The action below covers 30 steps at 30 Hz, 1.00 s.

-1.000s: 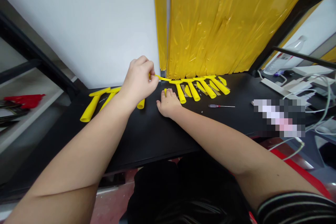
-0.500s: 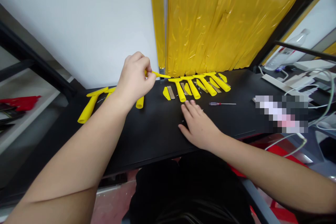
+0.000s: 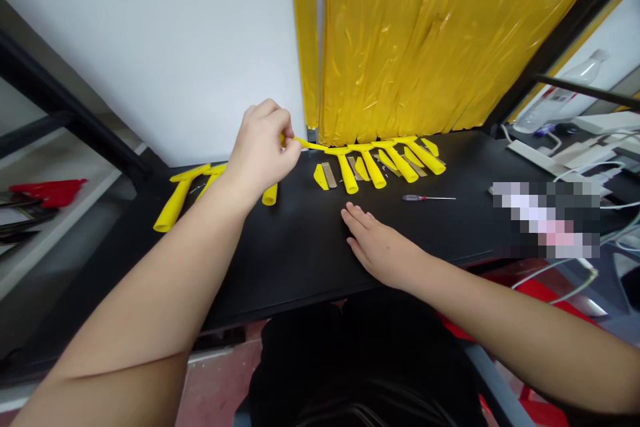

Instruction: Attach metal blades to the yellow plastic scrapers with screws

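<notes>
Several yellow T-shaped scraper handles lie in a row at the back of the black tabletop, with flat yellow plates and grey-brown blade-like strips between them. My left hand is closed in a pinch at the crossbar of another yellow T-shaped handle, left of that row; the hand and wrist hide most of it. Farther left lie more such handles, partly behind my forearm. My right hand rests palm down, fingers stretched out and holding nothing, just in front of the row.
A small screwdriver lies right of my right hand. White cables and a power strip crowd the table's right end, near a clear plastic bottle. Behind the table stand a white panel and yellow plastic sheeting.
My right hand has drawn back a little from the nearest handle's end, its fingers closer together. My left hand keeps its pinch in about the same place. The view has shifted slightly.
</notes>
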Each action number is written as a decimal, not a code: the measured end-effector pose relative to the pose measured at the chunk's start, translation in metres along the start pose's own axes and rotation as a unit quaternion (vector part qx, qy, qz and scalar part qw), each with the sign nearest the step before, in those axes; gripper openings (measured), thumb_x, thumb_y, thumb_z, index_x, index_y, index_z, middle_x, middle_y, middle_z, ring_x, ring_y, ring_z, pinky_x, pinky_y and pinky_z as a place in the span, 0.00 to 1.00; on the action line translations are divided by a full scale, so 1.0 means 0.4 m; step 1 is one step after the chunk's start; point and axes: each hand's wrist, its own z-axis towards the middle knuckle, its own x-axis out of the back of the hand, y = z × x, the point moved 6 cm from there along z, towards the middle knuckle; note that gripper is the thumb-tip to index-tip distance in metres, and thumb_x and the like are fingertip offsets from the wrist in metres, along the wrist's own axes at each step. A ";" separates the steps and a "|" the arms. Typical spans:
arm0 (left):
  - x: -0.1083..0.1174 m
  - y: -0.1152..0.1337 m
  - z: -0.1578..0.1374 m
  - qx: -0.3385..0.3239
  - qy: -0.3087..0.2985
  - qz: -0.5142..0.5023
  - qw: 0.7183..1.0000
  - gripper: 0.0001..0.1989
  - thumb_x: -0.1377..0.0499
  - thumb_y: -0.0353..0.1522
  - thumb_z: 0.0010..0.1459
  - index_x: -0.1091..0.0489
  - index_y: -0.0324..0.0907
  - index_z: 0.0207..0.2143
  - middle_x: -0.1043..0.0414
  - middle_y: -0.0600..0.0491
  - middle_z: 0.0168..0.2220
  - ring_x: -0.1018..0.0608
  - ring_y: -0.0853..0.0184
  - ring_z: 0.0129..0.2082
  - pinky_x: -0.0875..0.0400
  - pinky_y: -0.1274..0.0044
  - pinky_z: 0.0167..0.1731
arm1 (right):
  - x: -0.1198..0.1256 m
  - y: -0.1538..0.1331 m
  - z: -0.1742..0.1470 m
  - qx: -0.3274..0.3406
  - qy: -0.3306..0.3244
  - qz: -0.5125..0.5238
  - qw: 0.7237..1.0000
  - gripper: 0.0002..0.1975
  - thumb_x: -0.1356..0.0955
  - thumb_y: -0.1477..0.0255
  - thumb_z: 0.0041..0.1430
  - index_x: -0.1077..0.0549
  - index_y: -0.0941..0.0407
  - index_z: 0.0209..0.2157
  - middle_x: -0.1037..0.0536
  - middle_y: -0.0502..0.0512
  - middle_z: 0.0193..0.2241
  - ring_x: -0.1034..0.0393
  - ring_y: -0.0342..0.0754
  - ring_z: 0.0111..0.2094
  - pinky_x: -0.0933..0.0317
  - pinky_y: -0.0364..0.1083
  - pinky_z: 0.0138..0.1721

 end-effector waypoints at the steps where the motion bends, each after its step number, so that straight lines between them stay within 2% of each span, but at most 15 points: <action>1: 0.000 0.002 0.000 -0.001 -0.002 0.000 1.000 0.12 0.41 0.22 0.54 0.39 0.46 0.27 0.30 0.50 0.36 0.24 0.58 0.42 0.26 0.63 0.46 | 0.007 0.003 -0.005 0.014 -0.003 0.016 1.000 0.31 0.42 0.74 0.73 0.41 0.73 0.72 0.44 0.76 0.74 0.45 0.63 0.74 0.43 0.61 0.72; 4: 0.002 0.008 0.001 -0.008 -0.005 0.000 1.000 0.13 0.41 0.22 0.55 0.40 0.46 0.27 0.31 0.52 0.36 0.25 0.60 0.41 0.26 0.63 0.47 | 0.027 0.019 -0.034 0.062 -0.020 0.057 0.996 0.31 0.40 0.72 0.74 0.43 0.66 0.74 0.44 0.70 0.75 0.43 0.60 0.73 0.42 0.61 0.72; 8: 0.004 0.013 0.001 -0.009 -0.005 0.004 1.000 0.13 0.41 0.22 0.55 0.40 0.46 0.27 0.31 0.51 0.35 0.26 0.60 0.40 0.26 0.63 0.47 | 0.041 0.036 -0.076 0.136 -0.052 0.066 0.987 0.29 0.40 0.70 0.77 0.41 0.59 0.74 0.44 0.62 0.75 0.46 0.57 0.75 0.48 0.61 0.75; 14: 0.005 0.017 0.000 -0.005 -0.013 0.008 1.000 0.12 0.41 0.22 0.55 0.39 0.46 0.27 0.30 0.50 0.36 0.25 0.57 0.41 0.25 0.62 0.48 | 0.045 0.047 -0.093 0.216 -0.059 0.045 0.974 0.28 0.40 0.70 0.78 0.41 0.60 0.74 0.42 0.64 0.74 0.46 0.56 0.75 0.48 0.59 0.75; 19: 0.003 0.019 0.000 -0.007 -0.013 0.003 1.000 0.12 0.41 0.21 0.55 0.38 0.46 0.27 0.30 0.50 0.36 0.24 0.57 0.41 0.25 0.61 0.49 | 0.037 0.051 -0.045 0.250 -0.073 0.006 0.965 0.29 0.40 0.67 0.78 0.40 0.64 0.73 0.42 0.68 0.74 0.46 0.58 0.75 0.48 0.60 0.75; 22: -0.002 0.017 -0.002 -0.007 -0.016 0.003 1.000 0.11 0.41 0.22 0.55 0.37 0.45 0.27 0.30 0.50 0.36 0.24 0.57 0.41 0.26 0.62 0.50 | 0.039 0.058 0.006 0.268 -0.058 -0.038 0.961 0.30 0.40 0.63 0.78 0.39 0.65 0.73 0.41 0.70 0.73 0.46 0.60 0.75 0.55 0.65 0.76; 25: -0.008 0.015 -0.003 -0.008 -0.021 0.004 1.000 0.10 0.41 0.22 0.56 0.35 0.45 0.28 0.29 0.49 0.37 0.24 0.56 0.43 0.26 0.61 0.51 | 0.037 0.071 0.067 0.262 -0.032 -0.095 0.960 0.33 0.40 0.59 0.77 0.37 0.66 0.72 0.38 0.73 0.72 0.48 0.64 0.75 0.62 0.69 0.76; 30: -0.015 0.016 -0.007 -0.022 -0.026 0.008 0.999 0.09 0.42 0.22 0.55 0.35 0.45 0.28 0.29 0.49 0.36 0.24 0.57 0.41 0.26 0.62 0.51 | 0.030 0.084 0.148 0.227 -0.001 -0.148 0.963 0.33 0.39 0.57 0.76 0.35 0.67 0.70 0.36 0.74 0.71 0.48 0.65 0.75 0.62 0.68 0.76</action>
